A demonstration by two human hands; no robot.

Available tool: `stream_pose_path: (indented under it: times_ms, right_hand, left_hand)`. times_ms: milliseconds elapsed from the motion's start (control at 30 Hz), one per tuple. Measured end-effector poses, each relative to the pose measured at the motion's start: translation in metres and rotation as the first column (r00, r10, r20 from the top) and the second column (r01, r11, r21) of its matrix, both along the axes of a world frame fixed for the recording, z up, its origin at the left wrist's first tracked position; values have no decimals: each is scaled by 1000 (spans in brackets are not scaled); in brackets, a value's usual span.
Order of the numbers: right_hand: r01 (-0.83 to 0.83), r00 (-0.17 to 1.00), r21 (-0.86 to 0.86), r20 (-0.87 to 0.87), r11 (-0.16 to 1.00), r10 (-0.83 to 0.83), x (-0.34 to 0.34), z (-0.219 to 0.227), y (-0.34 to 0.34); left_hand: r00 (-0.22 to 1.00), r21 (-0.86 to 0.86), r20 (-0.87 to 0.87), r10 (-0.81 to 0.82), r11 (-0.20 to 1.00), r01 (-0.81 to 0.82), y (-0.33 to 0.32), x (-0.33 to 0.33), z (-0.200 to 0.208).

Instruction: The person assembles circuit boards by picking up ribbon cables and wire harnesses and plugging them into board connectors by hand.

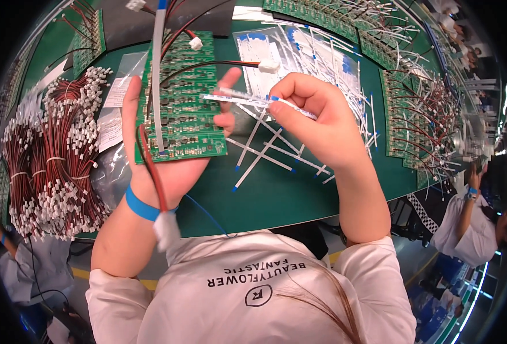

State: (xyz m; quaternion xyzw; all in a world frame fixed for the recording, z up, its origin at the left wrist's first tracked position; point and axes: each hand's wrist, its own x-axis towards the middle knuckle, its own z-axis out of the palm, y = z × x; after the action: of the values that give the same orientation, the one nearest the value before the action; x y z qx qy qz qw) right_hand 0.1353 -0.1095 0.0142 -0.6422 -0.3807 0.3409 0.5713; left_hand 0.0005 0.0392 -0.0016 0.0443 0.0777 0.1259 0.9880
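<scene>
My left hand [167,166] holds a green circuit board [181,100] flat on its palm, thumb at the board's right edge. A white flat ribbon cable [158,69] runs down the board, and red and black wires with white plugs [267,66] hang from it. My right hand [316,117] pinches another white flat ribbon cable with blue tips [247,100], held crosswise over the board's right side. A blue band [140,206] circles my left wrist.
Bundles of red-and-black wires with white connectors [52,160] lie at the left on the green table [276,198]. Loose flat cables [265,152] are scattered at centre; finished boards with wires [420,114] are stacked at right. Another person [477,223] sits at right.
</scene>
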Motion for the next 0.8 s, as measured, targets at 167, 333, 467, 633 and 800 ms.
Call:
stream_pose_path:
  times_ms: [167,333,467,633,800]
  right_hand:
    - [84,996,80,25,993,-86,2,-16,7]
    - [57,997,8,58,998,-58,-2,-10,6]
    - [67,996,65,61,996,-71,-1,-12,4]
    - [5,999,-147,39,989,1,8,-4,-3]
    - [31,1000,-65,4,997,-30,14,-11,-6]
  left_hand:
    - [994,25,75,-80,997,78,-6,1,1]
    - [989,12,113,-95,995,94,-3,-2,0]
    - [995,95,48,-89,992,84,-3,-5,-6]
    - [997,165,-34,-74,983,79,-3,-7,-2]
    - [993,146,-46,-108,983,114,-3,-5,-2]
